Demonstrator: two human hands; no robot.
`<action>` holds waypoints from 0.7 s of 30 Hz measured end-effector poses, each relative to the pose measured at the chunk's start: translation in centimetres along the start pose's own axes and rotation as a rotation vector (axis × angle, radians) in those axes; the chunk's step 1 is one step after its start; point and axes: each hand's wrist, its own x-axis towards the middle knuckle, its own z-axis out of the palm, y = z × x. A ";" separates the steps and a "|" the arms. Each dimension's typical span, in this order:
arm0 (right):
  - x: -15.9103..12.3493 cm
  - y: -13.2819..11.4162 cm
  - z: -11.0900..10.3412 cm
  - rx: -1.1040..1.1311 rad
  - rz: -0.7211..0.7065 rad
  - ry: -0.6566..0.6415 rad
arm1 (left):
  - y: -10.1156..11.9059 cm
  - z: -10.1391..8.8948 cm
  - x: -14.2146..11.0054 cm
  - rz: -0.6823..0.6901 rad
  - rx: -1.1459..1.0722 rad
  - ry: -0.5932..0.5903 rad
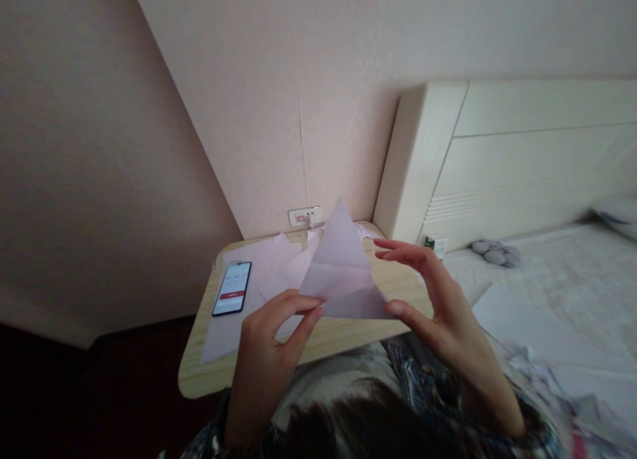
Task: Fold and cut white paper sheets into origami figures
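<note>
We looked down into the corner of a room with a pale pinkish patterned wall (338, 81), where a white rectangular wall socket (298, 217) sat just above the back edge of a light wood-grained worktop (196, 373) with rounded corners. To the right stood a cream panelled headboard (522, 154), and beneath it lay a bed with a pale patterned cover (567, 263).

Between both hands, above the worktop, we saw a white triangular piece of folded paper (341, 260), its tip directed toward the wall and a crease running across its face. The left hand (269, 329) pinched its lower left edge, the thumb and fingers (301, 302) closed on the paper. The right hand (440, 300) stood wide: its thumb touched the lower right corner, while its other fingers (405, 252) reached up beside the paper, apart from it.

On the left of the worktop we saw a dark-edged smartphone with a lit screen (232, 288), resting on loose white paper sheets (213, 339). On the bed we noticed a grey lobed soft object (496, 253) near the headboard, a flat white sheet (522, 320) and, closer to us, a jumble of white paper pieces (537, 373)
</note>
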 end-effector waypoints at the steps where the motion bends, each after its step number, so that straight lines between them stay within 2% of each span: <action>1: 0.1 0.0 0.3 0.032 0.036 0.023 | 0.1 0.1 0.1 0.034 0.020 -0.027; 4: 0.2 0.0 1.2 0.045 0.167 0.006 | 0.5 0.1 0.2 0.113 0.046 -0.091; 6: 0.3 -0.1 1.8 0.012 0.232 -0.019 | 0.7 0.0 0.1 0.093 0.032 -0.096; 9: 0.2 -0.2 2.4 0.056 0.268 -0.006 | 0.9 0.1 -0.1 -0.041 -0.049 -0.050; 14: 0.1 -0.1 3.2 0.305 0.315 0.024 | 1.2 0.8 -0.1 -0.326 -0.316 0.214; 21: 0.0 -0.1 3.0 0.329 0.307 -0.123 | 0.2 0.3 0.8 -0.467 -0.519 0.213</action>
